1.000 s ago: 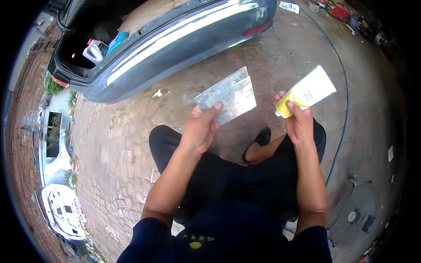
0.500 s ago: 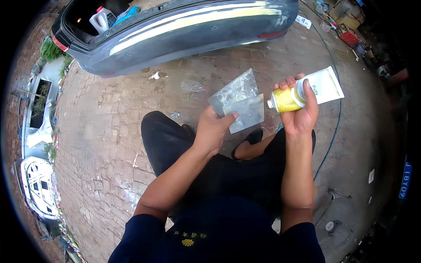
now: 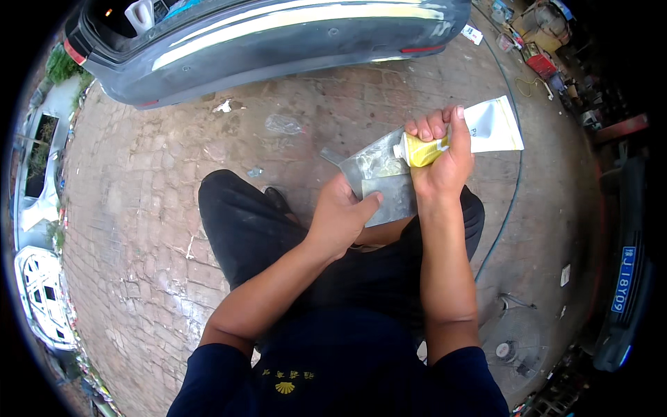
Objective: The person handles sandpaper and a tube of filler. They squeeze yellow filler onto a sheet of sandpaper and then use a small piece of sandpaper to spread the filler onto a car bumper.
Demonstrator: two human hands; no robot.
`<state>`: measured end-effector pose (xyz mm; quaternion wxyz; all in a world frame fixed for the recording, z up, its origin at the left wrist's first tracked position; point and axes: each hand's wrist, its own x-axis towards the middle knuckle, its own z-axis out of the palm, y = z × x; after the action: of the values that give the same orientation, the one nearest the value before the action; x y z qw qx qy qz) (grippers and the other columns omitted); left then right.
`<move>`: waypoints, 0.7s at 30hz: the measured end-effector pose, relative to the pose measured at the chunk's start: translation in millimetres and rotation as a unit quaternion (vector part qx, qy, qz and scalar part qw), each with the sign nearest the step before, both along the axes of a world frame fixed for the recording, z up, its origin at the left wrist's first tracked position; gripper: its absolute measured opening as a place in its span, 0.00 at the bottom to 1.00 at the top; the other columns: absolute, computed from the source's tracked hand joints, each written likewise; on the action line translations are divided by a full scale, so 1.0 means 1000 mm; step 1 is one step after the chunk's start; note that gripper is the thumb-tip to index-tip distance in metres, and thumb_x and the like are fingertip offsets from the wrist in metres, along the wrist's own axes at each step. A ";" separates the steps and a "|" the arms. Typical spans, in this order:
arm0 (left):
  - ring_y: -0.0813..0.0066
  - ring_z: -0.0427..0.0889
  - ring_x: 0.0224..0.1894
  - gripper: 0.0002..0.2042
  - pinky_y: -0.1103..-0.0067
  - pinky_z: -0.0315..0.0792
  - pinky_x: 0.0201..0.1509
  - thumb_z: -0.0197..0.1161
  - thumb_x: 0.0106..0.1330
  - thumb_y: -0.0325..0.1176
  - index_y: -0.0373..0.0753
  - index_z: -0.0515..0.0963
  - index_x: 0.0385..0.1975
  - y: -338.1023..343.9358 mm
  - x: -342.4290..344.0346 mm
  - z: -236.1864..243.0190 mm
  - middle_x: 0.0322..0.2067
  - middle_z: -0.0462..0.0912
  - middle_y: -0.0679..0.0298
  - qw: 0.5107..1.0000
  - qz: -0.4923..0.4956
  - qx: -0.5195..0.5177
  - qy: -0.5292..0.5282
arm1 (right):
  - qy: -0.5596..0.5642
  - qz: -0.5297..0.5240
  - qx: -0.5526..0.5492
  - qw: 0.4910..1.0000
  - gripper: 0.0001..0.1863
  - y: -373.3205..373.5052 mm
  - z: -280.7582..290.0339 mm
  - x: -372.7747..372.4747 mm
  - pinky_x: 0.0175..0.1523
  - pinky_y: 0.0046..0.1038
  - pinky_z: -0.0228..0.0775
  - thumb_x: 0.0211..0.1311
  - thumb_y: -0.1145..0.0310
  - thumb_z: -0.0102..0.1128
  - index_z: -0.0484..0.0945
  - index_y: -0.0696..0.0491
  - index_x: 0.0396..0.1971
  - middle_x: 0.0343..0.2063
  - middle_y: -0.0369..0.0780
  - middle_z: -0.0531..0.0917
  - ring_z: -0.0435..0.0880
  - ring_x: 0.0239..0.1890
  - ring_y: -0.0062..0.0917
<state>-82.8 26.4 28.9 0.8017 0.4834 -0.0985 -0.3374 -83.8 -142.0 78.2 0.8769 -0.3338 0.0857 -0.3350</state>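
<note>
The right hand (image 3: 445,165) has its fingers clamped round the squeeze tube (image 3: 495,126), hiding its middle; the nozzle overlaps the two flat plates (image 3: 394,197) — contact is hard to judge. The left hand (image 3: 344,221) pinches these, thumb on top, other fingers hidden beneath. The top edge cuts off a white jug (image 3: 141,15).

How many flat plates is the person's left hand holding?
2 show clearly in the left hand: the smaller plate in front, and the larger plate partly behind it. Others may be hidden underneath.
</note>
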 end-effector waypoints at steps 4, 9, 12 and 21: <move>0.78 0.86 0.49 0.17 0.77 0.80 0.55 0.61 0.69 0.15 0.32 0.77 0.57 0.001 -0.002 0.004 0.50 0.86 0.62 1.000 -0.012 -0.019 0.008 | 0.003 -0.014 -0.018 1.000 0.17 0.000 -0.004 0.004 0.41 0.29 0.64 0.79 0.56 0.57 0.67 0.47 0.31 0.21 0.30 0.63 0.63 0.26 0.19; 0.78 0.86 0.49 0.17 0.77 0.80 0.55 0.61 0.69 0.15 0.32 0.77 0.57 0.000 -0.002 0.004 0.50 0.86 0.62 0.999 -0.016 -0.032 0.003 | 0.034 -0.036 -0.061 0.997 0.19 0.003 -0.003 0.008 0.37 0.28 0.62 0.79 0.53 0.57 0.65 0.47 0.29 0.19 0.29 0.61 0.60 0.23 0.18; 0.78 0.86 0.49 0.17 0.77 0.80 0.54 0.60 0.70 0.15 0.32 0.77 0.57 0.000 -0.002 0.004 0.50 0.86 0.62 0.999 -0.015 -0.045 0.013 | 0.045 -0.053 -0.080 0.994 0.23 0.001 -0.003 0.010 0.33 0.28 0.63 0.78 0.51 0.59 0.65 0.48 0.26 0.17 0.30 0.61 0.63 0.20 0.18; 0.78 0.86 0.48 0.17 0.78 0.80 0.53 0.60 0.70 0.15 0.31 0.76 0.57 0.004 -0.001 0.002 0.50 0.86 0.60 0.999 -0.027 -0.042 0.005 | 0.065 -0.044 -0.112 0.991 0.23 0.002 0.002 0.012 0.34 0.27 0.60 0.79 0.50 0.56 0.63 0.47 0.25 0.16 0.29 0.58 0.58 0.21 0.18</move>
<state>-84.2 30.6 31.2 0.8120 0.4452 -0.1220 -0.3571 -72.2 -139.8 79.7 0.8109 -0.4474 0.1191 -0.3580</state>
